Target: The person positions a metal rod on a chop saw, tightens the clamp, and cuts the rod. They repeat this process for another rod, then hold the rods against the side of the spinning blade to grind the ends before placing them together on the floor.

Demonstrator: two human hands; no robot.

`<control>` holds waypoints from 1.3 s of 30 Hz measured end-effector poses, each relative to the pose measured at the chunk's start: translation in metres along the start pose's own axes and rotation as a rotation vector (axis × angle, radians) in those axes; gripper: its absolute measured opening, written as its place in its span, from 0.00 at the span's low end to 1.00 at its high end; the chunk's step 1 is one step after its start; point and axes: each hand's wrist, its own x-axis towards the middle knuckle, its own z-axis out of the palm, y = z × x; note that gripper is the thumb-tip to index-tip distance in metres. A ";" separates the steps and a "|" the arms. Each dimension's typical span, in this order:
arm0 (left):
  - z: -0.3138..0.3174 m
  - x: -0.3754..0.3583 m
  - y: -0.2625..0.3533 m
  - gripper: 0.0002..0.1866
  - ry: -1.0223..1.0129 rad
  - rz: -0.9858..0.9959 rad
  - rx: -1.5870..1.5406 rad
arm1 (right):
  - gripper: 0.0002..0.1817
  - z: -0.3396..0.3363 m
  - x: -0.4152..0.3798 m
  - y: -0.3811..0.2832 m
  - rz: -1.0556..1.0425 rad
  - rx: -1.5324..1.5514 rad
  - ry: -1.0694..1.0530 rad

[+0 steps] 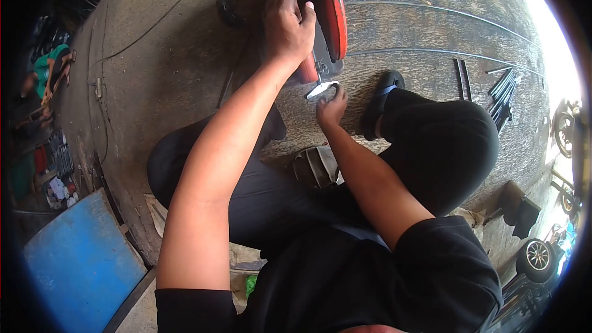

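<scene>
Item: cut-off saw (320, 12), red guard. Left hand (288, 24) clamped on its handle. Right hand (331, 110), just below, pinches a small metal piece (323, 89) lying on the concrete floor (185, 68) under the blade. Risk: fingers very near the blade; a slip or kickback could cut them.

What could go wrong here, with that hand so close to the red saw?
The right hand pinches a small metal piece right under the red-guarded saw that the left hand presses down, so fingers could get cut. The sandalled foot sits close by, and the power cable could snag.
</scene>
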 end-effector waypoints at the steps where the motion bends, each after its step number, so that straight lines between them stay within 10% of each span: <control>1: 0.000 0.000 0.001 0.08 0.003 0.000 0.000 | 0.27 -0.004 -0.001 -0.008 -0.116 -0.099 -0.026; 7: 0.000 0.000 0.001 0.08 -0.004 -0.022 -0.004 | 0.23 0.005 0.004 -0.001 -0.235 -0.054 -0.144; 9: 0.000 0.000 0.001 0.08 0.004 -0.018 0.001 | 0.19 0.010 0.005 -0.004 0.171 0.175 -0.200; 14: -0.004 -0.001 0.002 0.09 -0.080 -0.069 -0.046 | 0.21 0.014 0.010 -0.004 0.389 0.346 -0.012; 19: -0.003 0.001 0.003 0.09 -0.059 -0.048 -0.024 | 0.23 0.001 0.002 0.001 -0.404 -0.299 0.069; 25: -0.001 0.000 0.002 0.08 0.011 -0.011 -0.020 | 0.20 0.004 0.008 -0.001 0.121 0.142 -0.366; 28: -0.003 -0.001 0.002 0.09 -0.035 -0.042 -0.023 | 0.21 0.011 0.013 -0.008 0.315 0.228 -0.221; 39: -0.002 -0.001 0.003 0.09 0.004 -0.023 -0.008 | 0.30 -0.012 -0.006 -0.027 -0.271 -0.388 -0.062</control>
